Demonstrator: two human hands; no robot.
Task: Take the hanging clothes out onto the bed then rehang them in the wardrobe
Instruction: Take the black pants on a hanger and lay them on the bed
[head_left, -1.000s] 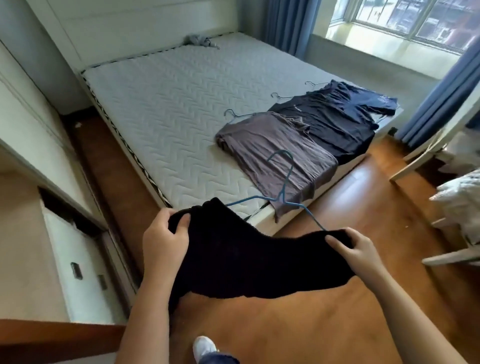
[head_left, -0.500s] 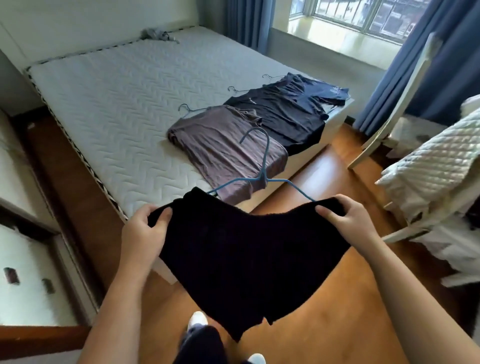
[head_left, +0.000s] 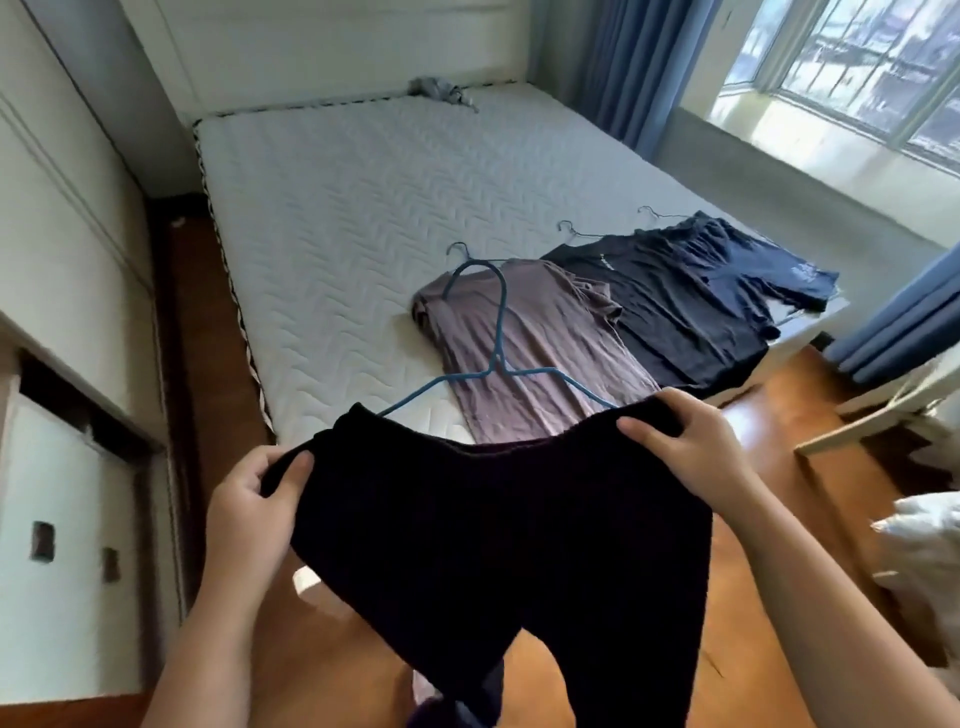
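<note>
I hold a black garment (head_left: 498, 540) stretched out in front of me above the wooden floor. My left hand (head_left: 254, 499) grips its left top corner and my right hand (head_left: 691, 447) grips its right top corner. A blue hanger (head_left: 493, 338) sticks up from the garment's top edge. On the white mattress (head_left: 337, 218) lie a brown shirt (head_left: 524, 353) and, to its right, a dark navy shirt (head_left: 680, 306), each on a hanger.
A small grey cloth (head_left: 439, 89) lies at the head of the bed. White cabinet fronts (head_left: 62, 291) line the left side. Blue curtains (head_left: 639, 62), a window and a white chair frame (head_left: 883, 410) stand on the right. White bedding (head_left: 924, 545) is at the right edge.
I have stepped closer to the bed's foot. The black garment has dropped open and hangs longer. Both hands keep their grip on its corners.
</note>
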